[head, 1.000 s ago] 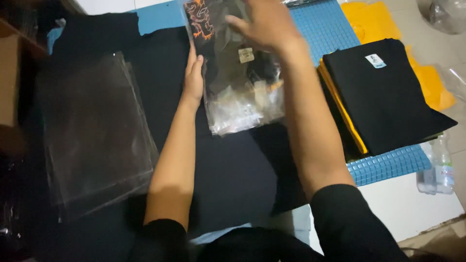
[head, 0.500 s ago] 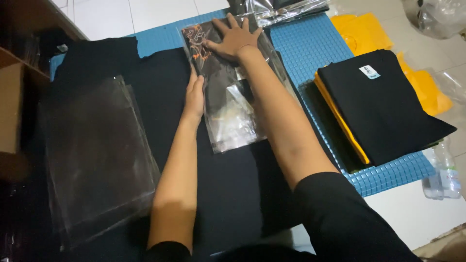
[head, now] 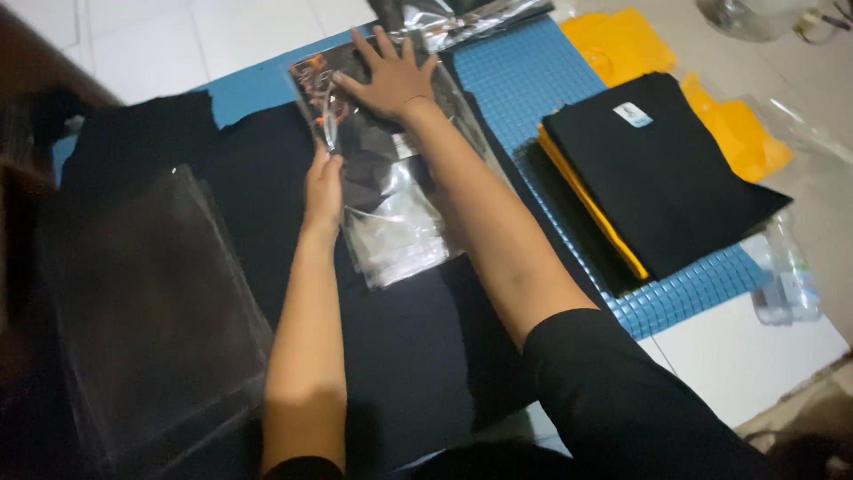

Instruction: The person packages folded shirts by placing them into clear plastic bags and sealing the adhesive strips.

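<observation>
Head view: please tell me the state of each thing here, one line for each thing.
Bagged shirt: inside a clear bag, lying flat on the black cloth.
Right hand: open, palm pressed flat on the bag's far end.
Left hand: resting against the bag's left edge.
Clear bags: empty, stacked flat at left.
Shirt stack: folded, black on top, yellow beneath.
Water bottle: lying on its side on the floor.

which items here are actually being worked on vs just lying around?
In hand:
- bagged black garment, orange print
- right hand flat on it
- left hand at the bag's left edge

Lying about:
- stack of clear bags
- folded black and yellow shirts
- plastic bottle
- blue mat
</observation>
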